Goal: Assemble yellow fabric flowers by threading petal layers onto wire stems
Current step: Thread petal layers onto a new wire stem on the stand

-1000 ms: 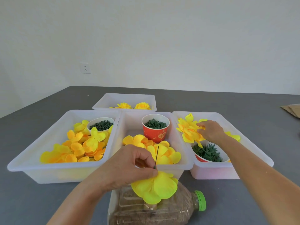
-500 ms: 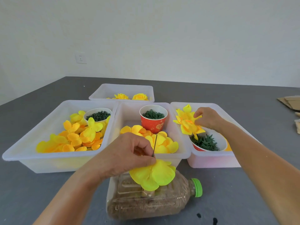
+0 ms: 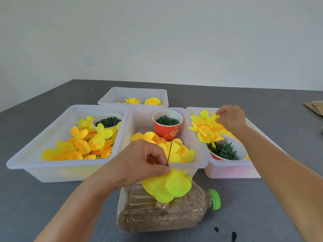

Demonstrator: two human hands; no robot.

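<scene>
Left hand pinches the wire stem above the threaded petals, right hand pinches a petal layer in the right bin, and might lift two stuck together.

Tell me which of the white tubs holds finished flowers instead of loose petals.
The far tub, alone behind the row of three. It holds two finished yellow flowers and no cup; the three nearer tubs hold loose petals and a cup each.
</scene>
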